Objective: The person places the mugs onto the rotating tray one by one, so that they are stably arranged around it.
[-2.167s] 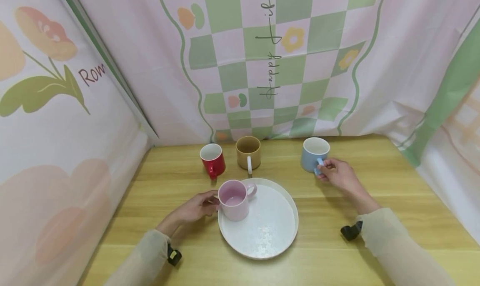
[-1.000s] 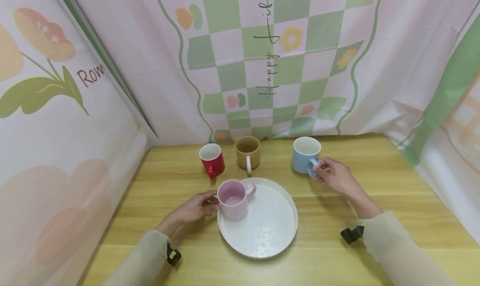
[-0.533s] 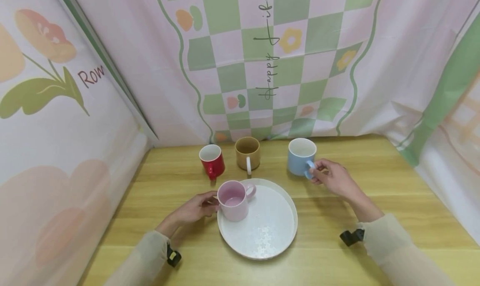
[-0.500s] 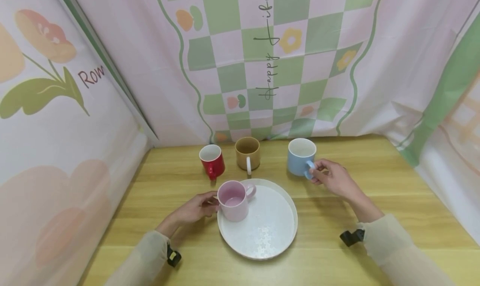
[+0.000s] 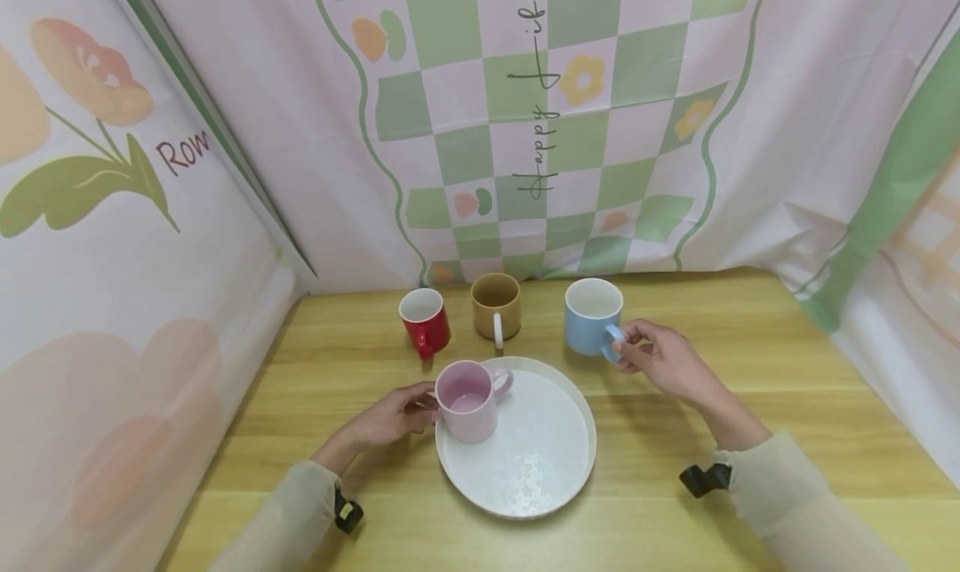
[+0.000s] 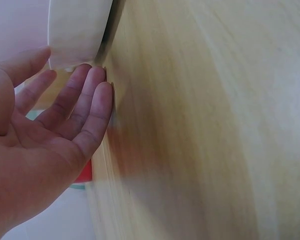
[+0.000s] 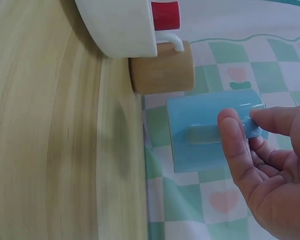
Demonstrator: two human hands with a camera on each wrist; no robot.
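My right hand (image 5: 663,357) pinches the handle of a light blue mug (image 5: 587,326) with a white inside. In the right wrist view, a gap shows between that mug (image 7: 209,155) and the table, so it hangs upright just above it. My left hand (image 5: 390,415) is beside a pink mug (image 5: 468,413), at the left rim of a round white tray (image 5: 562,459). The pink mug stands upright at the tray's left side, handle to the right. Loosely bent fingers of the left hand (image 6: 45,140) show by the tray wall (image 6: 77,35); any contact is unclear.
Behind the tray stand a red mug (image 5: 426,326) and a mustard-brown mug (image 5: 487,313) with a white handle, both upright on the wooden table (image 5: 337,372). A patterned cloth (image 5: 517,155) hangs at the table's back edge, and another (image 5: 112,288) on the left.
The blue mug has moved left and slightly nearer with my right hand on its handle. My left hand, the tray and the other mugs have stayed put.
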